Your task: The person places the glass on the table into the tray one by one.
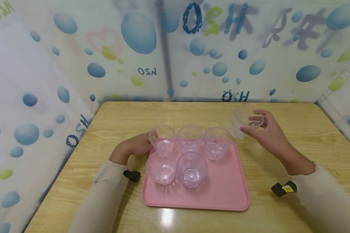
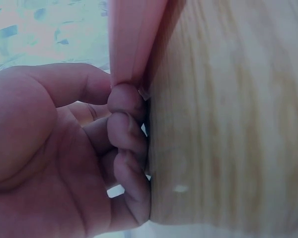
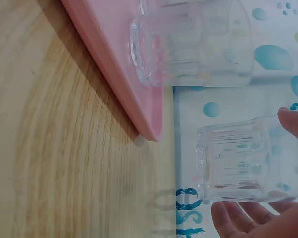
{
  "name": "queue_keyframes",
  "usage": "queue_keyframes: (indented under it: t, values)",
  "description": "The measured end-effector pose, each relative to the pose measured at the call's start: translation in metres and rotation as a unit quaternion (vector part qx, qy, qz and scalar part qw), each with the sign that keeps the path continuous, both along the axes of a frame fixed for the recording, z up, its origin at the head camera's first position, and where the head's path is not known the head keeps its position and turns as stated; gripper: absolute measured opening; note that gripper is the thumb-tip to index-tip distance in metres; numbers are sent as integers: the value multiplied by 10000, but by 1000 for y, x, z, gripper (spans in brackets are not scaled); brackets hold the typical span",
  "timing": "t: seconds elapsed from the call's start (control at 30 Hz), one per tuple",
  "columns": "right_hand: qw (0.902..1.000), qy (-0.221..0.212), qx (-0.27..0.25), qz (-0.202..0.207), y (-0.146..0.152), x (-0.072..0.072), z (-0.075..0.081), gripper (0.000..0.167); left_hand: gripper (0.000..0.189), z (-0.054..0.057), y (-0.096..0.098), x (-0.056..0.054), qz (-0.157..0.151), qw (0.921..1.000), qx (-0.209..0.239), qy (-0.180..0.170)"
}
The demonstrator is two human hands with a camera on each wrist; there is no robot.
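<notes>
My right hand (image 1: 269, 132) grips a clear plastic cup (image 1: 239, 121) by its side, thumb on the near side and fingers on the far side. This cup is upright, held up off the table beyond the back right corner of a pink tray (image 1: 224, 194). At the tray's left edge, my left hand (image 1: 140, 143) pinches the rim, with thumb and curled fingertips meeting at the pink edge in the left wrist view. Three clear cups line the tray's back, among them a right one (image 1: 217, 155); two more, including a front one (image 1: 192, 181), stand before them.
A light wooden table (image 1: 280, 210) carries the tray. Behind it rises a pale wall covering (image 1: 180, 58) with blue and green drops and lettering. Each wrist wears a small black device, such as the right one (image 1: 277, 190). The tray's right front part shows bare pink surface.
</notes>
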State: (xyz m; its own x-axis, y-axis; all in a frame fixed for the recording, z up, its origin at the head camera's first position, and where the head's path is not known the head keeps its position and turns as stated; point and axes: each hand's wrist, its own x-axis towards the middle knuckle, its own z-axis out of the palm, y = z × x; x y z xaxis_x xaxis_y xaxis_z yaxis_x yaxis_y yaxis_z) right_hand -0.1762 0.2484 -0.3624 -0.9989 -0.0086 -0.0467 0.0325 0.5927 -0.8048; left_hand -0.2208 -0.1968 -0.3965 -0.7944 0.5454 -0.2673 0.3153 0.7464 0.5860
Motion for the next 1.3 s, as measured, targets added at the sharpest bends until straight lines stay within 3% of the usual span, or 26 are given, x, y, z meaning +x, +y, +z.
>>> queue_keyframes:
  t: [0.2,0.43,0.7,0.87,1.3]
  values:
    - [9995,206,237,69,10,20,3,92,49,-1,-1,-1,-5,10000,5,-32]
    - [9989,404,184,162,13,42,5,81,24,0,-1,0,41,10000,-54,-44]
    - [9956,671,1,661,6,64,0,71,26,-1,-1,0,34,10000,0,-61]
    - [9895,904,-242,1098,-2,76,-2,74,23,-2,0,0,-2,10000,34,-89]
    - [9832,654,-379,1660,-31,91,-7,76,29,-1,2,0,23,10000,69,-62]
